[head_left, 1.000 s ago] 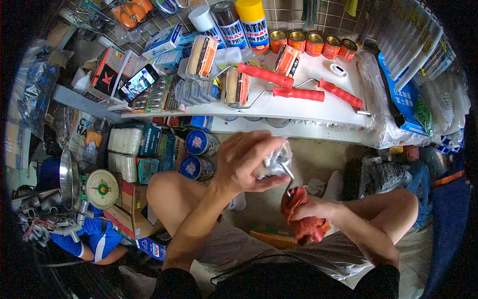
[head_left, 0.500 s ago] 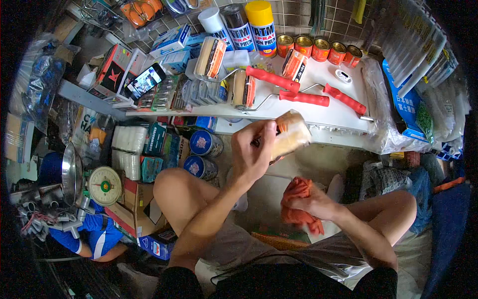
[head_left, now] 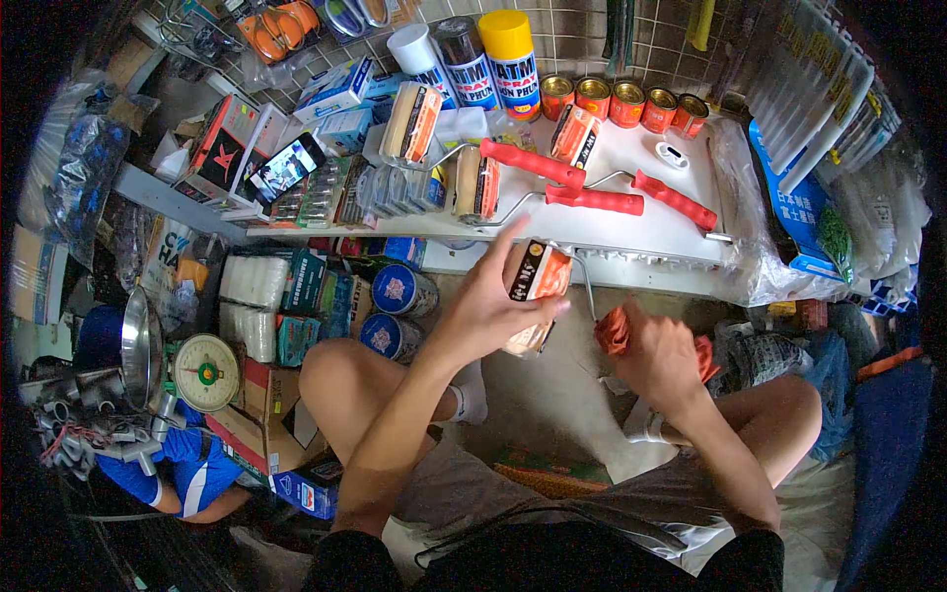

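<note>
In front of me, above the floor, a paint roller (head_left: 541, 271) with a pale sleeve and an orange-and-black label is tilted. My left hand (head_left: 483, 311) holds it from the left, thumb across the label and one finger stretched upward. From the sleeve a bent metal rod (head_left: 590, 288) runs down toward a crumpled red cloth (head_left: 612, 333). That cloth is bunched inside my closed right hand (head_left: 659, 363). The roller's handle is hidden; I cannot tell whether it lies within the cloth. Three similar rollers with red handles (head_left: 595, 200) lie on the white shelf (head_left: 681, 192) ahead.
Spray cans (head_left: 510, 69) and several small orange tins (head_left: 626, 104) line the back of the shelf. A phone (head_left: 286, 170) leans at its left. Below are blue-lidded cans (head_left: 400, 289), a dial scale (head_left: 205, 373) and a cardboard box (head_left: 271, 405). Plastic-wrapped goods (head_left: 760, 345) stand right.
The held roller has turned, so its label and metal rod now show. My left hand has opened its grip somewhat. My right hand has moved up and right with the cloth.
</note>
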The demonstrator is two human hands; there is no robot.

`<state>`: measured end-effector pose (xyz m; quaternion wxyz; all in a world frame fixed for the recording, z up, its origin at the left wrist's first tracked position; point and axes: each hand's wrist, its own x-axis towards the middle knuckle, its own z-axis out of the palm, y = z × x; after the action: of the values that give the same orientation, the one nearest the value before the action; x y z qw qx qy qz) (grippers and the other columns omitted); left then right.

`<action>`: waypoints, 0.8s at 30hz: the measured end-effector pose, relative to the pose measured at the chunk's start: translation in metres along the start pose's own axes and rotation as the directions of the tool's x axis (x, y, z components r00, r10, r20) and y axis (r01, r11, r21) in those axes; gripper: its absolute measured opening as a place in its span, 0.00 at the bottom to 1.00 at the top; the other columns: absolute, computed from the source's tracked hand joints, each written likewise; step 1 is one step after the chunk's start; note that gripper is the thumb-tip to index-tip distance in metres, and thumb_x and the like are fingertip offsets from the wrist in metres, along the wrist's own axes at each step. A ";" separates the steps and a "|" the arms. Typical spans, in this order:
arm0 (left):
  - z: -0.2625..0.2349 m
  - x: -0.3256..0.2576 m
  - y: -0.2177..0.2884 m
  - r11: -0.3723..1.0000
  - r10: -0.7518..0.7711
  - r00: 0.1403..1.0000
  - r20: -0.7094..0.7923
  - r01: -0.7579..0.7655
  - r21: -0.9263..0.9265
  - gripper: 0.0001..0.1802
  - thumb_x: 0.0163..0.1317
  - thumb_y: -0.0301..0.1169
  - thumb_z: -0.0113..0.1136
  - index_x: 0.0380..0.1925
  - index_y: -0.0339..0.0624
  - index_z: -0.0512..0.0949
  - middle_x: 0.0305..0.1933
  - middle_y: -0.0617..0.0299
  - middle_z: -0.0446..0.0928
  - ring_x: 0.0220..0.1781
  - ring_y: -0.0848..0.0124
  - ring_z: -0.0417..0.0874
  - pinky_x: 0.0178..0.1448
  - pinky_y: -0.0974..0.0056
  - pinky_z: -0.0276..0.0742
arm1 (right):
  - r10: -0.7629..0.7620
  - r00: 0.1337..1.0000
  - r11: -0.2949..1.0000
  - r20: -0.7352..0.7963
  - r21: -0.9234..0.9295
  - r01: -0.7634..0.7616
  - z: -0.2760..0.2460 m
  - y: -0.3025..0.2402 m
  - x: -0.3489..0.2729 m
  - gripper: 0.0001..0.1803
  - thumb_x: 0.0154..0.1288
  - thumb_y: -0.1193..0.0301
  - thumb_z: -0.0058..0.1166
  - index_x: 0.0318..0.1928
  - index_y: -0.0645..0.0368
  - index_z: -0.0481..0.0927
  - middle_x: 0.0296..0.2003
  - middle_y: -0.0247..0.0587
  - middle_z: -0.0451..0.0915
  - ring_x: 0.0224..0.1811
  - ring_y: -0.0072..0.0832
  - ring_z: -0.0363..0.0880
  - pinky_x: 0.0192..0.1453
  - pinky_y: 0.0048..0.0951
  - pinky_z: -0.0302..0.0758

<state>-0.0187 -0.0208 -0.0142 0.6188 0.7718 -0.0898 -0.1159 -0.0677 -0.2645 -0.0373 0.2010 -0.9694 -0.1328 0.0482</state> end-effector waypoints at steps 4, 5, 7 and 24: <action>0.008 0.009 0.008 0.454 0.573 0.800 0.176 -0.489 0.745 0.38 0.53 0.30 0.75 0.67 0.46 0.74 0.56 0.58 0.80 0.52 0.61 0.82 0.61 0.53 0.71 | -0.119 0.801 0.246 0.586 0.799 -0.548 0.031 -0.003 -0.028 0.24 0.69 0.60 0.61 0.59 0.59 0.73 0.41 0.38 0.83 0.40 0.29 0.83 0.37 0.40 0.82; 0.009 0.007 0.007 0.452 0.569 0.804 0.174 -0.482 0.751 0.38 0.53 0.30 0.75 0.67 0.46 0.74 0.56 0.58 0.80 0.52 0.61 0.82 0.61 0.53 0.71 | -0.264 0.599 -0.120 0.756 0.591 -0.798 0.030 -0.013 -0.033 0.19 0.67 0.67 0.59 0.53 0.61 0.72 0.34 0.38 0.78 0.28 0.27 0.78 0.30 0.26 0.75; 0.016 0.011 0.000 0.108 0.700 0.687 0.194 -0.370 0.923 0.36 0.52 0.32 0.74 0.64 0.48 0.76 0.54 0.64 0.81 0.48 0.67 0.82 0.54 0.54 0.69 | -0.600 0.505 -0.443 0.620 0.269 -0.855 0.051 -0.012 -0.046 0.15 0.67 0.64 0.58 0.46 0.58 0.71 0.29 0.35 0.74 0.21 0.24 0.72 0.23 0.24 0.70; -0.044 0.037 0.004 0.548 0.550 0.783 -0.290 -0.076 0.833 0.37 0.51 0.28 0.73 0.63 0.51 0.71 0.48 0.46 0.83 0.47 0.46 0.86 0.45 0.47 0.83 | -0.088 0.900 0.427 0.427 0.833 -0.353 -0.019 -0.015 -0.006 0.22 0.63 0.70 0.63 0.57 0.60 0.76 0.35 0.48 0.86 0.33 0.44 0.86 0.41 0.34 0.83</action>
<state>0.0296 0.0089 -0.0040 0.2264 0.9310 -0.1023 0.2673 -0.0745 -0.2604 -0.0134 0.6458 -0.6878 -0.0467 0.3280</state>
